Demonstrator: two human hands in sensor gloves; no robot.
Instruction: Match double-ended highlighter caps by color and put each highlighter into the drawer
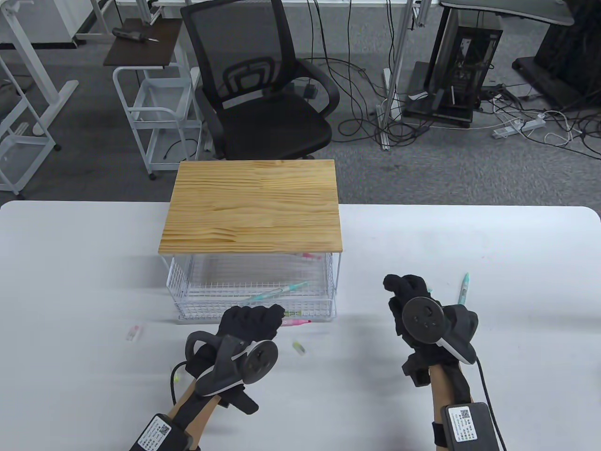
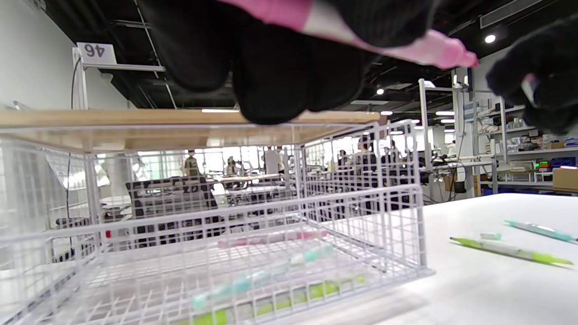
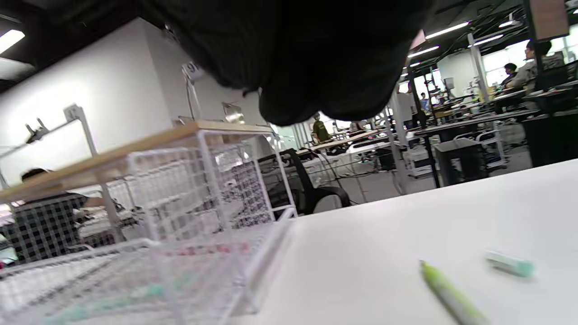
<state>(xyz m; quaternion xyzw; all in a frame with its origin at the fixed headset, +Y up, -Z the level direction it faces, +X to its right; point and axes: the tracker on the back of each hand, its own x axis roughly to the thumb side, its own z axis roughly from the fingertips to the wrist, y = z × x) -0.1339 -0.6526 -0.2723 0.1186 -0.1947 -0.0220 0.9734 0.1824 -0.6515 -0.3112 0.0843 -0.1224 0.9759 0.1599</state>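
Pink highlighter point(image 1: 296, 322), pinched by left hand point(image 1: 251, 324), points right; right hand point(image 1: 407, 300) clenched.

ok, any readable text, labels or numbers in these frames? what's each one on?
"46": white sign on a post behind the drawer unit, left wrist view; it appears mirrored.
Partial "9": sign on the wall, right wrist view, mostly hidden by the glove.
Forearm pack labels: QR codes and print, too small to read.
Highlighters: no legible print.
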